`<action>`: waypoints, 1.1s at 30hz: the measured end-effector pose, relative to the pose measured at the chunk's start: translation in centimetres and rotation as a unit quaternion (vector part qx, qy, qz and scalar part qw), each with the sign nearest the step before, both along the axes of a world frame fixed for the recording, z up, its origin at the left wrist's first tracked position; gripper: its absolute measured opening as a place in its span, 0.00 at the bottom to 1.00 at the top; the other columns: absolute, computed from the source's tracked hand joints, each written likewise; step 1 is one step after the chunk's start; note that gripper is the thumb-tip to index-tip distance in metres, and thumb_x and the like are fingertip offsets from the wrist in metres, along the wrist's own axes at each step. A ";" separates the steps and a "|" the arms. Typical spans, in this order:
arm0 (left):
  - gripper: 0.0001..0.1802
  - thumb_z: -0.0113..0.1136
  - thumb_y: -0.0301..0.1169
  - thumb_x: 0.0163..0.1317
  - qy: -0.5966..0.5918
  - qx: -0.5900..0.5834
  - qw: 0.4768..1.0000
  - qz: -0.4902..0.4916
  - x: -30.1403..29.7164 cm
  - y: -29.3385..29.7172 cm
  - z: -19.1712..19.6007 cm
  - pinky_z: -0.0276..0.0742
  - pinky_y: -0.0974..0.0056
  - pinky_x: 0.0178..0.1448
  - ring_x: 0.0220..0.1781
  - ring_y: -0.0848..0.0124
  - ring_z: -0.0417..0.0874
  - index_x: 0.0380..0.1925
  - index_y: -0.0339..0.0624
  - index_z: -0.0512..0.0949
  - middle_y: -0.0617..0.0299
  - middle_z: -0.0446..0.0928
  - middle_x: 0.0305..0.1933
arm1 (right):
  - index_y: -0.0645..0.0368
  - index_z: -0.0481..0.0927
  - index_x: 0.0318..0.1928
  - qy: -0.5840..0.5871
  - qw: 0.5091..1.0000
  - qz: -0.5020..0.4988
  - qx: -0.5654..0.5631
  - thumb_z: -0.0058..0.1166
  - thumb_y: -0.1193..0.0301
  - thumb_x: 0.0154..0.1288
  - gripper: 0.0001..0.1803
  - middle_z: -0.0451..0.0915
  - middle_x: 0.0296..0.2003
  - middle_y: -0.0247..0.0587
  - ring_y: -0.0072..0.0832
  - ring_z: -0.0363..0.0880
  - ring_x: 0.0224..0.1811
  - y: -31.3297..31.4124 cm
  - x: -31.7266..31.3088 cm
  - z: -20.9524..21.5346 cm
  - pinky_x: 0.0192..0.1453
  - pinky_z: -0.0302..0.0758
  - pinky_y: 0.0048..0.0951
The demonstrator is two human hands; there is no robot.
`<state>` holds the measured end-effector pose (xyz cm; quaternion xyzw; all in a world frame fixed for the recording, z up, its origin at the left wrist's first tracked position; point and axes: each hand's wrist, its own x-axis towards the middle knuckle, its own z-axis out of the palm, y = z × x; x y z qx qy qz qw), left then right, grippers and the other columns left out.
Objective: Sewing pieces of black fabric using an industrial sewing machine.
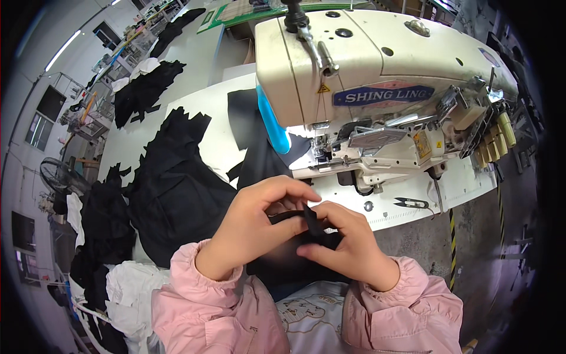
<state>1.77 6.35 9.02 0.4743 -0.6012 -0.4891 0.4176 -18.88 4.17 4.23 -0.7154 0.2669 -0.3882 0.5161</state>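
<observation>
Both hands meet in front of the sewing machine (330, 65), near the table's front edge. A piece of black fabric (295, 256) is between them, with part of it hanging down toward my lap. My left hand (256, 221) pinches a folded edge of it between thumb and fingers. My right hand (348, 239) grips a narrow black strip (312, 224) of the same cloth close to the left fingertips. Behind the hands, more black cloth (259, 159) lies by the machine's needle area (320, 147). How the strip joins the fabric is hidden by the fingers.
Black cut pieces (171, 183) are heaped on the white table at left. White cloth (132, 295) hangs at lower left. Thread snips (411, 203) lie at the table's right edge. Cream thread cones (495, 144) hang beyond. A black fan (59, 177) stands far left.
</observation>
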 end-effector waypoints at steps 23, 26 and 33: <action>0.29 0.57 0.55 0.81 0.156 0.014 0.971 0.181 -4.1 -0.2 -9.8 0.59 0.69 0.33 0.33 0.83 0.62 0.30 0.41 0.71 0.76 0.66 0.29 | 0.58 0.83 0.47 -0.074 0.966 -0.180 -0.167 0.76 0.70 0.63 0.16 0.83 0.36 0.44 0.39 0.84 0.35 -0.9 2.0 -5.3 0.38 0.79 0.33; 0.29 0.59 0.57 0.78 0.213 0.018 0.960 0.181 -4.5 -0.2 -9.2 0.69 0.74 0.42 0.38 0.83 0.72 0.43 0.38 0.81 0.72 0.78 0.38 | 0.58 0.83 0.44 -0.068 0.967 -0.198 -0.145 0.77 0.70 0.61 0.16 0.82 0.34 0.43 0.38 0.83 0.34 -1.5 2.0 -5.3 0.37 0.78 0.32; 0.26 0.69 0.52 0.72 0.203 -0.095 0.958 0.177 -4.6 -1.5 -9.9 0.77 0.70 0.56 0.49 0.74 0.84 0.43 0.35 0.81 0.58 0.84 0.47 | 0.60 0.83 0.37 -0.056 0.965 -0.220 -0.133 0.74 0.67 0.65 0.12 0.82 0.35 0.41 0.39 0.82 0.35 -2.4 1.9 -6.5 0.38 0.77 0.33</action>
